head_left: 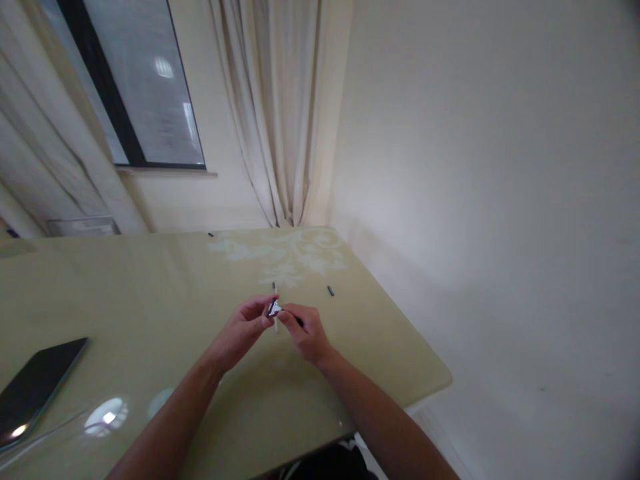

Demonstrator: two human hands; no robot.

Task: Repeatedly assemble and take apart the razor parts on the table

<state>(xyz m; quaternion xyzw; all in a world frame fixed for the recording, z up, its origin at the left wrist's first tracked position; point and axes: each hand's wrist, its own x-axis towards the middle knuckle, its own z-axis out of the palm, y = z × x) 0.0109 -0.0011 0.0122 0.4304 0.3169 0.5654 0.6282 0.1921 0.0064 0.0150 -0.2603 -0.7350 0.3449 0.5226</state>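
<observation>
Both my hands meet over the middle of the glossy beige table (pixel 150 293). My left hand (pixel 240 333) pinches a small shiny black-and-silver object (pixel 273 309) between thumb and fingers. My right hand (pixel 306 331) is closed too, its fingertips on the same small object, with a thin dark piece showing under its fingers. A thin white stick (pixel 275 307) lies on the table just under and beyond the hands. What the small object is cannot be made out.
A small dark cap-like piece (pixel 331 291) lies to the right beyond my hands. A dark phone or tablet (pixel 35 387) rests at the table's left front. Curtains (pixel 280 113), a window (pixel 135 87) and a bare wall stand behind the table.
</observation>
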